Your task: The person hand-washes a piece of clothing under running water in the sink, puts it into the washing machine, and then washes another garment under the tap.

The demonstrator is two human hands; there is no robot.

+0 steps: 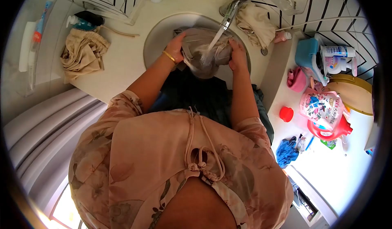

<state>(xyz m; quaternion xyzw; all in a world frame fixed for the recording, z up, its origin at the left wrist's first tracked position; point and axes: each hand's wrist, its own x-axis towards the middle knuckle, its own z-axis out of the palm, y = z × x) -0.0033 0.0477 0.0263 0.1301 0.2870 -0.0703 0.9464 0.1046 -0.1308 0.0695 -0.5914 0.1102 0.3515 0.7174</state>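
Running water from the faucet [232, 12] falls onto a wet grey-beige cloth [196, 45] spread over the round sink [152, 45]. My left hand [175, 48], with a gold bangle at the wrist, is closed on the cloth's left edge. On the opposite edge, my right hand [238, 55] grips it between thumb and fingers. Water pools and splashes in the sagging middle of the cloth. Whether it is a garment or a plain cloth, I cannot make out. Dark fabric [192, 92] lies at the sink's near side, below the cloth.
A crumpled beige cloth [84, 51] lies on the left counter, and another beige cloth [256, 22] sits beside the faucet. To the right are a red cap [286, 114], a pink detergent pouch [322, 106], a blue cloth [287, 151] and a teal container [307, 53].
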